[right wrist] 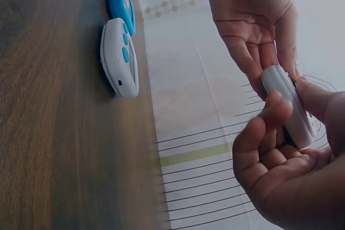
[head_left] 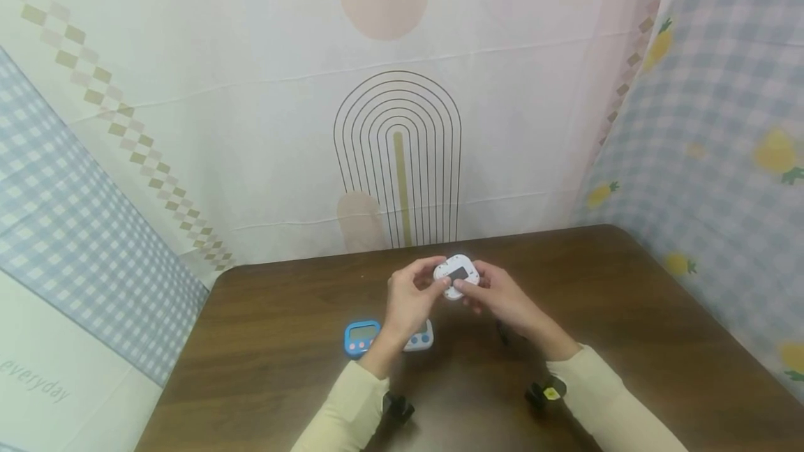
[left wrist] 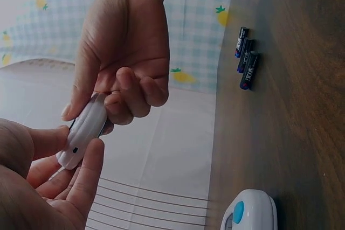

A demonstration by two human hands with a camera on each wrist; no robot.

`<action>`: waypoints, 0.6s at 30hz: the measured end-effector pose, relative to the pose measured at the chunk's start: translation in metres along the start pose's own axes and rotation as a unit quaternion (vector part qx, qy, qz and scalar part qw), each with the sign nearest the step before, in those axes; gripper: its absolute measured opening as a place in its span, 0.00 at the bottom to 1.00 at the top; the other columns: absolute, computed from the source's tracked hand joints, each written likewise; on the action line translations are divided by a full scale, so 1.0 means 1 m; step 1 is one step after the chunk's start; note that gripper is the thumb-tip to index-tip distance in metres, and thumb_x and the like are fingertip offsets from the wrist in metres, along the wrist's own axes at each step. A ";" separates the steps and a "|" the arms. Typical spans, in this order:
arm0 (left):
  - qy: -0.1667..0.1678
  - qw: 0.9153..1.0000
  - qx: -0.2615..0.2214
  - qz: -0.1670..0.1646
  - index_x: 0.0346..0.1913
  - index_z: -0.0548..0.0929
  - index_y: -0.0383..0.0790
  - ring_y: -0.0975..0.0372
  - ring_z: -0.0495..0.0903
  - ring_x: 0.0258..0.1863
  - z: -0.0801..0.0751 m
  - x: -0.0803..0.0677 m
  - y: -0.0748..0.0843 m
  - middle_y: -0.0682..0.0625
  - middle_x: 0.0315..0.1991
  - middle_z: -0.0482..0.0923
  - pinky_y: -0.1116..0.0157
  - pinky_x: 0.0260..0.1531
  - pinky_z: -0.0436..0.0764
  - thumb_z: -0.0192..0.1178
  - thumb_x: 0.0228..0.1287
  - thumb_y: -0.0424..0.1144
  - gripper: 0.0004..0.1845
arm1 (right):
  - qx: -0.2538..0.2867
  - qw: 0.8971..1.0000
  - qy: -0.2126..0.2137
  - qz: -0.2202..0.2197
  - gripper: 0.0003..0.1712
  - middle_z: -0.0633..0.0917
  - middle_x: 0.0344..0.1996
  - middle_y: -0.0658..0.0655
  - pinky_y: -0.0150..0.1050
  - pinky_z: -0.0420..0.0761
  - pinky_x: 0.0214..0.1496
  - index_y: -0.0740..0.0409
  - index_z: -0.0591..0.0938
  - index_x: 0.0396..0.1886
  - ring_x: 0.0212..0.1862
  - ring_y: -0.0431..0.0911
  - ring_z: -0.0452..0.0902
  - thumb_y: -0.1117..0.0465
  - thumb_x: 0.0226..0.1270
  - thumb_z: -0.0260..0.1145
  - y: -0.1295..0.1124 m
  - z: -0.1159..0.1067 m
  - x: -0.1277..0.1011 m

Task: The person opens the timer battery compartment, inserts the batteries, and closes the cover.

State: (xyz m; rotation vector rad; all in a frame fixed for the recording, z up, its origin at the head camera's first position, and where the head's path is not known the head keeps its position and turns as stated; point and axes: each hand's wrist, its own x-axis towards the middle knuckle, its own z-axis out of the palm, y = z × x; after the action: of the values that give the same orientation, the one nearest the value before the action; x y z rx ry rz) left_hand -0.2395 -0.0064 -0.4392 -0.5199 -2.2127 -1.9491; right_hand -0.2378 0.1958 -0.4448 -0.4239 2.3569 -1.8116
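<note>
A white rounded digital timer (head_left: 459,275) is held up above the table between both hands, its face with a dark rectangle turned toward the head camera. My left hand (head_left: 407,296) pinches its left edge with thumb and fingers. On the opposite edge, my right hand (head_left: 507,297) grips it, the thumb lying near the dark rectangle. The right wrist view shows the held timer (right wrist: 288,106) edge-on. Below the left hand lie a blue timer (head_left: 362,338) with pink buttons and a second white timer (right wrist: 119,57) with blue buttons, partly hidden by the left wrist in the head view.
Three small dark batteries (left wrist: 246,60) lie side by side on the brown wooden table (head_left: 270,340), below the right hand. A patterned white cloth (head_left: 283,124) hangs behind the table. Checked cloths (head_left: 710,124) hang at both sides.
</note>
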 end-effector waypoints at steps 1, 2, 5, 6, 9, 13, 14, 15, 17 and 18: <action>0.000 1.000 0.003 0.002 0.57 0.88 0.35 0.43 0.90 0.47 0.000 0.000 0.000 0.39 0.52 0.90 0.67 0.40 0.91 0.72 0.66 0.29 0.17 | 0.005 1.000 -0.005 0.001 0.21 0.84 0.36 0.63 0.41 0.85 0.32 0.63 0.77 0.60 0.30 0.49 0.80 0.54 0.79 0.67 0.000 0.000 0.000; 0.000 1.000 0.007 0.003 0.58 0.88 0.35 0.43 0.90 0.47 0.000 0.000 0.000 0.39 0.52 0.90 0.67 0.41 0.91 0.72 0.66 0.29 0.17 | 0.010 1.000 -0.012 -0.002 0.21 0.84 0.35 0.64 0.41 0.85 0.31 0.64 0.76 0.61 0.29 0.48 0.80 0.55 0.79 0.66 0.000 0.001 0.000; 0.002 1.000 0.011 0.003 0.58 0.88 0.34 0.43 0.90 0.48 -0.001 0.000 0.000 0.40 0.52 0.90 0.67 0.42 0.91 0.72 0.66 0.29 0.17 | 0.025 0.999 -0.030 -0.004 0.21 0.83 0.34 0.66 0.42 0.85 0.29 0.64 0.74 0.62 0.26 0.45 0.79 0.55 0.81 0.65 0.000 0.001 -0.001; 0.002 1.000 0.011 0.003 0.57 0.88 0.34 0.43 0.90 0.48 -0.001 0.000 0.000 0.40 0.52 0.90 0.67 0.42 0.91 0.72 0.66 0.29 0.17 | 0.027 0.999 -0.034 -0.006 0.21 0.82 0.34 0.66 0.40 0.84 0.28 0.64 0.73 0.63 0.26 0.45 0.79 0.55 0.82 0.64 0.000 0.001 -0.001; 0.002 1.000 0.010 0.001 0.57 0.88 0.36 0.43 0.91 0.48 -0.001 0.000 0.000 0.39 0.52 0.90 0.67 0.42 0.91 0.72 0.66 0.30 0.17 | 0.031 0.999 -0.041 -0.010 0.21 0.81 0.33 0.64 0.37 0.82 0.26 0.64 0.73 0.64 0.25 0.44 0.78 0.55 0.83 0.62 0.000 0.002 -0.001; -0.001 1.000 0.008 -0.002 0.57 0.88 0.37 0.44 0.91 0.48 -0.002 0.000 0.000 0.38 0.52 0.90 0.67 0.40 0.91 0.71 0.67 0.29 0.17 | 0.031 0.999 -0.038 -0.011 0.21 0.81 0.31 0.61 0.34 0.81 0.25 0.64 0.72 0.63 0.25 0.44 0.77 0.54 0.83 0.62 0.000 0.003 -0.002; -0.001 1.000 0.009 -0.002 0.57 0.88 0.37 0.44 0.91 0.48 -0.002 0.000 0.000 0.38 0.52 0.90 0.67 0.40 0.91 0.71 0.67 0.29 0.16 | 0.030 0.999 -0.036 -0.011 0.21 0.81 0.31 0.60 0.34 0.80 0.25 0.64 0.73 0.63 0.25 0.44 0.77 0.54 0.83 0.62 0.000 0.003 -0.002; -0.002 1.000 0.010 -0.004 0.57 0.88 0.37 0.44 0.91 0.48 -0.003 0.000 0.001 0.39 0.52 0.90 0.67 0.40 0.91 0.71 0.67 0.29 0.17 | 0.030 0.999 -0.035 -0.010 0.21 0.81 0.31 0.60 0.34 0.80 0.25 0.64 0.73 0.63 0.25 0.44 0.77 0.54 0.83 0.62 0.000 0.004 -0.002; -0.002 1.000 0.011 -0.008 0.57 0.88 0.38 0.45 0.91 0.48 -0.003 -0.001 0.001 0.40 0.52 0.90 0.67 0.39 0.91 0.71 0.67 0.30 0.17 | 0.029 0.999 -0.032 -0.008 0.21 0.81 0.31 0.59 0.34 0.81 0.26 0.64 0.73 0.62 0.25 0.44 0.77 0.53 0.83 0.62 0.000 0.004 -0.002; -0.003 1.000 0.012 -0.010 0.57 0.88 0.38 0.46 0.91 0.48 -0.003 -0.001 0.001 0.41 0.52 0.90 0.67 0.39 0.91 0.71 0.67 0.30 0.17 | 0.029 0.999 -0.030 -0.007 0.21 0.81 0.31 0.59 0.34 0.81 0.26 0.64 0.73 0.62 0.25 0.44 0.77 0.53 0.83 0.63 0.000 0.004 -0.002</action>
State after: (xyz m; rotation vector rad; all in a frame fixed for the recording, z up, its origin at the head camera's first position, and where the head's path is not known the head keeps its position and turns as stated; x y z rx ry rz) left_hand -0.2385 -0.0091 -0.4379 -0.5028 -2.2487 -1.9311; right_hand -0.2344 0.1922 -0.4457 -0.4821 2.2617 -1.8413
